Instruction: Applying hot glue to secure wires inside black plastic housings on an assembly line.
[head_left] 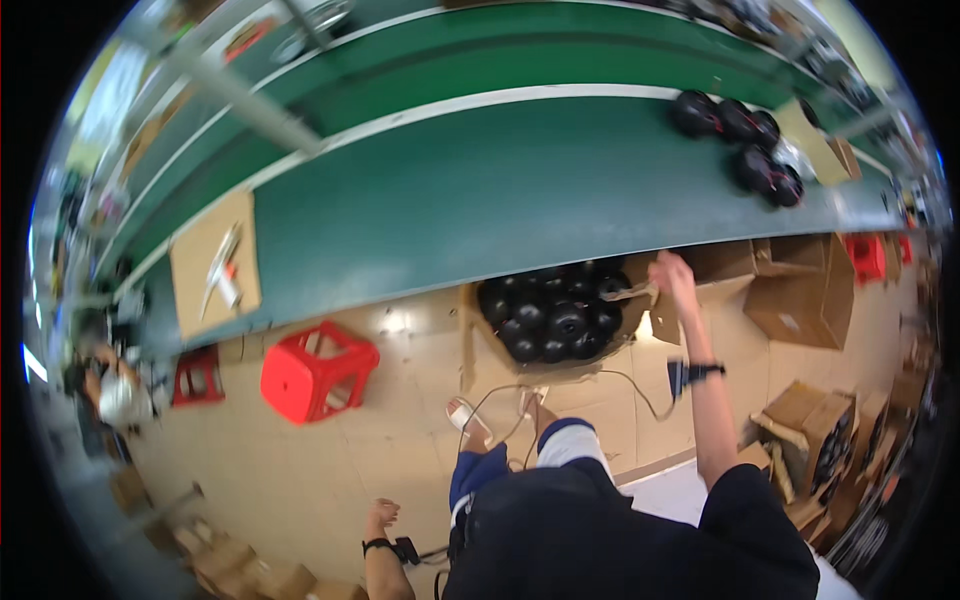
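My right hand (672,272) reaches forward to the bench's front edge. Its fingers are curled closed at the raised flap of an open cardboard carton (467,345); the exact grip is small and partly hidden. Many round, glossy black parts (568,320) fill that carton, which stands on the floor partly beneath the bench. My left hand (382,514) hangs low at my left side, holding nothing, its fingers loosely apart. Both wrists wear black straps with small devices, and a cable runs across near my feet.
The long green bench (450,190) carries more black round parts (755,150) at right and a cardboard sheet (190,265) with tools at left. A red stool (318,372) stands before it. Brown cartons (800,295) sit at right. Another person (118,390) is far left.
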